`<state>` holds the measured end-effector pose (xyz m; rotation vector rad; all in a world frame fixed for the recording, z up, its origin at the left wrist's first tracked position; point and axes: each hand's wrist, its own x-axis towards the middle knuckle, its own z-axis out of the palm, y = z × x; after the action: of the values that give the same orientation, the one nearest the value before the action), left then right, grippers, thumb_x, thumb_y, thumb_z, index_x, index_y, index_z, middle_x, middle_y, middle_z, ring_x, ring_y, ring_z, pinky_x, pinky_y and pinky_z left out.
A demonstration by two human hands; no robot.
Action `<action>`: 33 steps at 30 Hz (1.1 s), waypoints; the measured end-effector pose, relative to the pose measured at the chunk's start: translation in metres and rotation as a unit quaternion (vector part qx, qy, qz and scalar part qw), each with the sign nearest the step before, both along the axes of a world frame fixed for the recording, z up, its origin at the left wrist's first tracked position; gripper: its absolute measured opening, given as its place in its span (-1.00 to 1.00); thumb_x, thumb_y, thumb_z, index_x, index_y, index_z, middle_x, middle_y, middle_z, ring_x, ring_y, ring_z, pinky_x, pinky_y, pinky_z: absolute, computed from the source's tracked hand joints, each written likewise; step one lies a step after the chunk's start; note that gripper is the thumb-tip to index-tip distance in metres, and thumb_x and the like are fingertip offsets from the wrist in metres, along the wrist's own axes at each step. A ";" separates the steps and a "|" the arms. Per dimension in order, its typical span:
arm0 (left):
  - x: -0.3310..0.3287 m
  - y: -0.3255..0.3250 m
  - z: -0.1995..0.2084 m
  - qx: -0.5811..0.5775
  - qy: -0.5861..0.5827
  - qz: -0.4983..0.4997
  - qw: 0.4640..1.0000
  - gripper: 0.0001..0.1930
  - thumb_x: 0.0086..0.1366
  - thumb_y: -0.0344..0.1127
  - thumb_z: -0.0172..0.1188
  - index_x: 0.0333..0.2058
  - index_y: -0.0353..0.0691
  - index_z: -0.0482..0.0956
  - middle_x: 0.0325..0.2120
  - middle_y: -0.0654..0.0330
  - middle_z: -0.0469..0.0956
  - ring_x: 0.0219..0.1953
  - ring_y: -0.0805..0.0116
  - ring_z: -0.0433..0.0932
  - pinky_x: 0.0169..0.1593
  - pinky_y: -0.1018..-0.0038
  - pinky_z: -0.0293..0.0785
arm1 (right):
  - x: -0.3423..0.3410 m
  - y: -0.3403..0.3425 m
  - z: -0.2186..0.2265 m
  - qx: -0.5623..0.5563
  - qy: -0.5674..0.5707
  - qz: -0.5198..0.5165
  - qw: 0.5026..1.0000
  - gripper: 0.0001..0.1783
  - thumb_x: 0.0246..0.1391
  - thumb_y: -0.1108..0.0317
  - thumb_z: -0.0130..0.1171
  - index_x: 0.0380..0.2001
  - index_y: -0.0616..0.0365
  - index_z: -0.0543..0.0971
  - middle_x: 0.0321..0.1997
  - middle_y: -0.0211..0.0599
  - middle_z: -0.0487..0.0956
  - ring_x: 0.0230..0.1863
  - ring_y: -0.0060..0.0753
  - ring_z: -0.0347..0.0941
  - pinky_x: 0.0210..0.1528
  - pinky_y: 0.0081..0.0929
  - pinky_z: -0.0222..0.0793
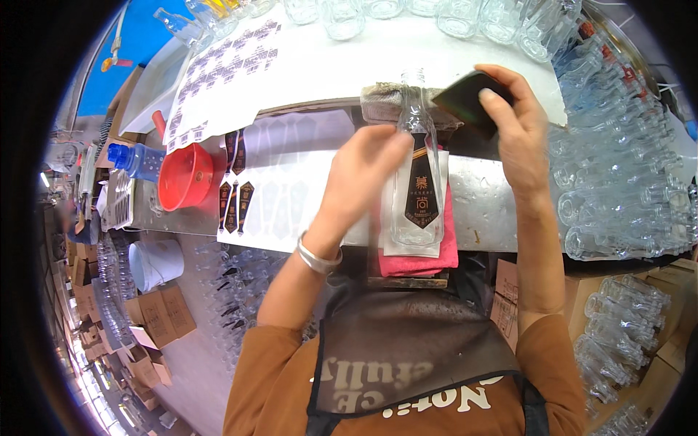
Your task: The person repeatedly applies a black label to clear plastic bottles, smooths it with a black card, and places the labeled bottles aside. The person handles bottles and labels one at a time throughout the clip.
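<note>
A clear glass bottle (438, 221) lies on its back in front of me, its neck pointing away and resting on a folded greyish cloth pad (378, 102). On its front is a black tie-shaped label (419, 190) with gold stripes and lettering. My left hand (361, 171) is at the bottle's left shoulder, by the top of the label. Motion smears its fingertips, so their grip is unclear. To the right of the neck, my right hand (518, 120) grips a dark, flat, squarish pad (469, 102), raised above the table. White paper and a pink cloth (448, 247) lie under the bottle.
A label sheet (280, 207) with several black tie labels lies left of the bottle, beside a red plastic dipper (187, 178) and a blue-capped bottle (142, 161). Several clear bottles (603, 182) crowd the right; others line the far edge. A printed sheet (225, 73) lies far left.
</note>
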<state>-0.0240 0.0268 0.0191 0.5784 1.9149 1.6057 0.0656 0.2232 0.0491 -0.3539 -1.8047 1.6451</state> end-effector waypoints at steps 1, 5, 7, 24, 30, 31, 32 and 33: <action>-0.006 0.008 0.006 -0.018 -0.053 0.001 0.998 -0.42 0.39 0.06 0.18 0.00 -0.48 0.49 -0.20 0.10 0.56 -0.18 0.42 0.57 -0.10 0.52 0.52 | 0.006 0.001 -0.001 -0.068 0.007 0.006 0.998 -0.72 0.27 0.47 0.03 0.01 0.29 0.55 -0.12 -0.31 0.63 -0.14 -0.50 0.55 -0.01 -0.58 0.48; -0.023 0.023 0.007 -0.109 0.005 -0.064 0.992 -0.30 0.31 0.31 0.13 -0.38 -0.42 0.63 -0.46 0.07 0.65 -0.40 0.37 0.62 -0.25 0.49 0.53 | 0.029 0.008 -0.013 -0.222 -0.014 0.047 0.974 -0.73 0.28 0.48 -0.02 -0.03 0.31 0.56 -0.15 -0.26 0.63 -0.17 -0.56 0.56 -0.07 -0.60 0.51; -0.021 0.027 0.003 -0.101 0.026 -0.051 0.993 -0.32 0.31 0.29 0.15 -0.47 -0.38 0.61 -0.55 0.10 0.61 -0.47 0.39 0.60 -0.30 0.48 0.51 | 0.038 0.008 -0.023 -0.248 -0.025 0.052 0.967 -0.73 0.28 0.49 -0.03 -0.03 0.30 0.56 -0.16 -0.27 0.64 -0.19 -0.58 0.56 -0.07 -0.61 0.51; 0.004 0.018 -0.010 0.054 -0.086 -0.015 0.995 -0.40 0.41 0.15 0.14 -0.06 -0.43 0.54 -0.29 0.21 0.59 -0.26 0.52 0.54 -0.17 0.52 0.52 | -0.004 -0.012 -0.032 0.085 -0.257 0.160 0.949 -0.41 0.35 -0.10 0.06 -0.51 0.24 0.55 -0.60 -0.45 0.47 -0.50 -0.65 0.38 -0.38 -0.59 0.32; 0.009 0.021 -0.011 0.067 -0.115 0.011 0.991 -0.61 0.48 0.07 0.08 -0.27 -0.17 0.54 -0.58 0.51 0.26 -0.57 0.73 0.16 -0.51 0.71 0.09 | -0.003 -0.006 -0.039 0.018 -0.270 0.201 0.941 -0.36 0.22 -0.18 0.09 -0.33 0.31 0.68 -0.39 -0.23 0.67 -0.29 -0.44 0.55 -0.14 -0.44 0.43; 0.009 0.020 -0.011 0.073 -0.119 0.006 0.990 -0.61 0.48 0.08 0.08 -0.26 -0.17 0.54 -0.57 0.52 0.26 -0.57 0.73 0.16 -0.51 0.71 0.09 | -0.002 -0.006 -0.041 0.000 -0.264 0.213 0.941 -0.36 0.22 -0.18 0.10 -0.31 0.32 0.68 -0.38 -0.23 0.67 -0.28 -0.45 0.55 -0.14 -0.44 0.44; 0.009 0.020 -0.011 0.078 -0.123 0.001 0.989 -0.61 0.48 0.08 0.08 -0.26 -0.16 0.54 -0.57 0.52 0.26 -0.57 0.74 0.15 -0.51 0.71 0.09 | -0.001 -0.007 -0.041 0.010 -0.263 0.205 0.943 -0.36 0.22 -0.18 0.10 -0.28 0.33 0.68 -0.36 -0.23 0.67 -0.28 -0.45 0.55 -0.13 -0.45 0.43; 0.009 0.020 -0.011 0.083 -0.127 -0.004 0.988 -0.61 0.48 0.08 0.08 -0.26 -0.16 0.54 -0.57 0.53 0.25 -0.57 0.74 0.15 -0.51 0.72 0.09 | 0.000 -0.009 -0.039 0.019 -0.261 0.199 0.944 -0.36 0.23 -0.17 0.10 -0.25 0.33 0.67 -0.35 -0.23 0.68 -0.27 -0.46 0.55 -0.13 -0.46 0.43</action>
<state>-0.0151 0.0465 0.0083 0.4237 1.6031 1.7526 0.0660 0.2140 0.0105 -0.4637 -2.4267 1.9090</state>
